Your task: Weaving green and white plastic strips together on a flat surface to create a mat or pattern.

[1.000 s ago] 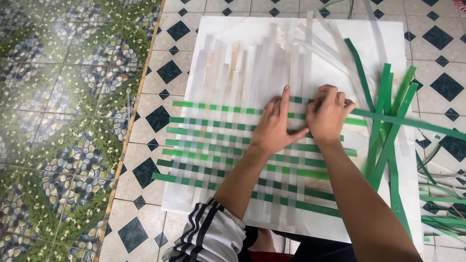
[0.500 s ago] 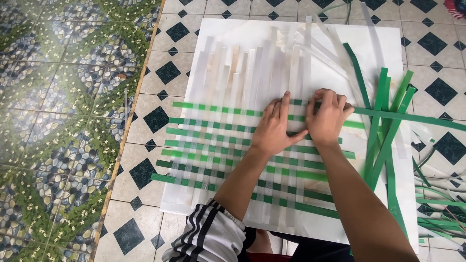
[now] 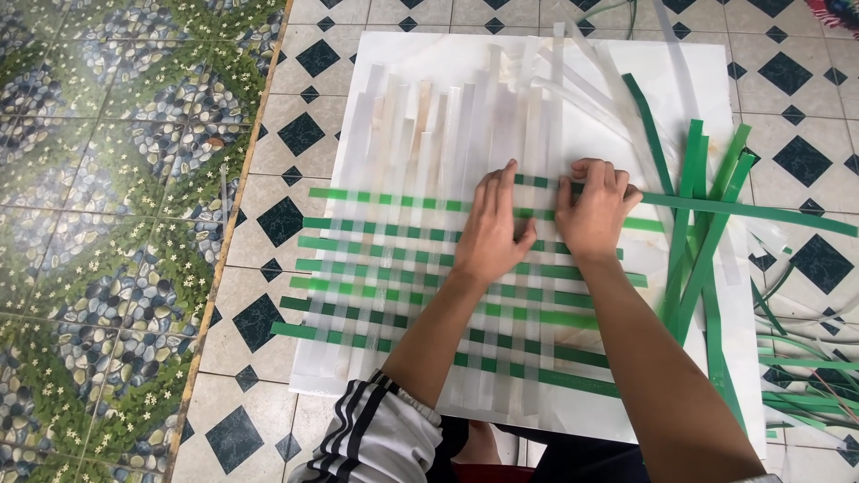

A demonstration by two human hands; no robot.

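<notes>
A woven mat (image 3: 394, 268) of green horizontal strips and translucent white vertical strips lies on a white board (image 3: 626, 116) on the floor. My left hand (image 3: 495, 228) lies flat, fingers spread, pressing on the weave near its upper right. My right hand (image 3: 595, 207) sits just to the right, fingers curled on the topmost green strip (image 3: 752, 213), which runs out to the right across the loose pile. The free ends of the white strips (image 3: 447, 107) reach toward the far edge of the board.
A pile of loose green strips (image 3: 702, 233) lies at the board's right edge, with more strips (image 3: 805, 376) on the floor beyond. Black-and-white diamond tiles (image 3: 295, 134) surround the board. Patterned pebble tiles (image 3: 107, 224) cover the floor at left.
Both hands have stayed close together at the top green strip, shifting only slightly. The view has moved a little.
</notes>
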